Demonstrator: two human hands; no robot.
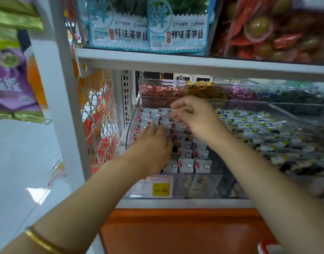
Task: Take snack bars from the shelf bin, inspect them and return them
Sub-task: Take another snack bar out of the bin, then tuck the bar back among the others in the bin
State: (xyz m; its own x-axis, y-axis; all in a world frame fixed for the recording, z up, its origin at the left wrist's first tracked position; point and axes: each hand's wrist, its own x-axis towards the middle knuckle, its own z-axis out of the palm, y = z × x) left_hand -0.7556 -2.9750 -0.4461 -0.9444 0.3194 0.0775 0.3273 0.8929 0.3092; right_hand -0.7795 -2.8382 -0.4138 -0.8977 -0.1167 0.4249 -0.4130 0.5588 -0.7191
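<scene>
Snack bars (187, 154) are lying in rows along the left side of the clear shelf bin (129, 129). The left hand (154, 143) is reaching in among them, fingertips hidden, so I cannot tell whether it is gripping one. Lifting a single bar straight up would probably be sparing the rows. The right hand (196, 114) is hovering near the back edge, fingers loosely curled and blurred, any pinch impossible to tell
</scene>
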